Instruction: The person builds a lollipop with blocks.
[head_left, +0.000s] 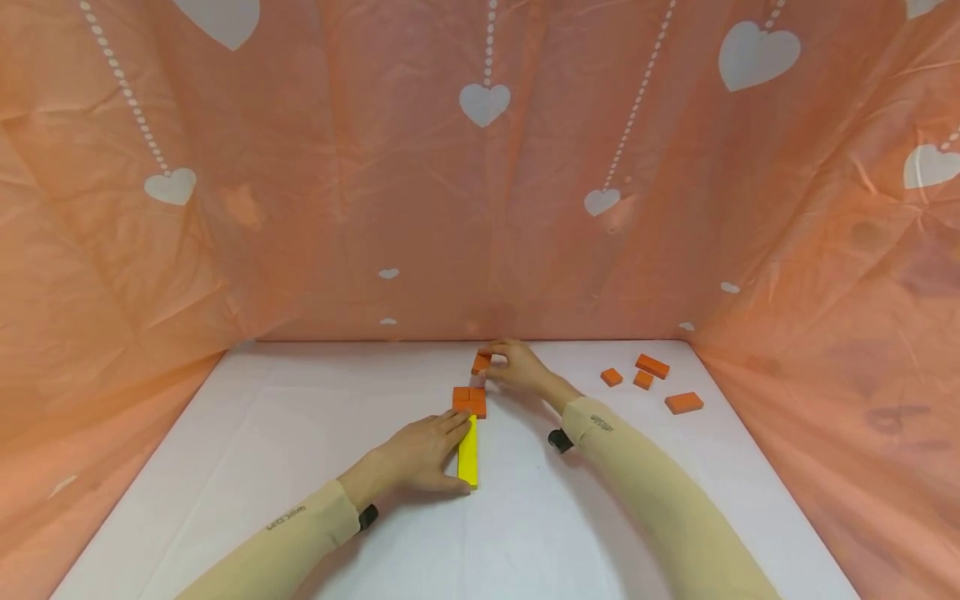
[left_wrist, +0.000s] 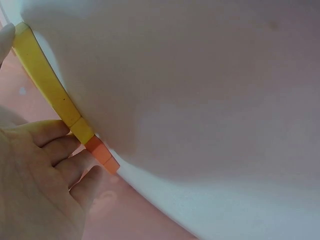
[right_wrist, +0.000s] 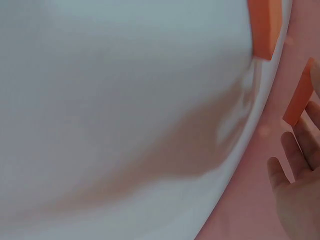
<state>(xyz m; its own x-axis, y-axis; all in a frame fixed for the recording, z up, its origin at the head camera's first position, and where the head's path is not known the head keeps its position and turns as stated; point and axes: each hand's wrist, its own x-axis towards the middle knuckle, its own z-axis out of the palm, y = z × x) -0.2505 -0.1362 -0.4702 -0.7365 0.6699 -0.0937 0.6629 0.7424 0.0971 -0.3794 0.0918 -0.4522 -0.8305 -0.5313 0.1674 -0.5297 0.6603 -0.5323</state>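
Observation:
My right hand (head_left: 517,368) pinches an orange block (head_left: 481,362) between thumb and fingers, beyond a small group of orange blocks (head_left: 470,401). In the right wrist view this block (right_wrist: 301,95) is off the table, apart from the group. My left hand (head_left: 422,450) lies along the left side of a yellow strip of blocks (head_left: 468,457), which meets the group's near side. Its thumb touches the near end, and its fairly straight fingers rest against the far part. The left wrist view shows a seam between a long yellow block (left_wrist: 47,80) and a short one (left_wrist: 82,129).
Loose orange blocks lie on the right of the white table (head_left: 315,400): two small ones (head_left: 611,377) (head_left: 642,380) and two longer ones (head_left: 652,367) (head_left: 684,403). A pink curtain (head_left: 420,208) with white hearts surrounds the table's back and sides.

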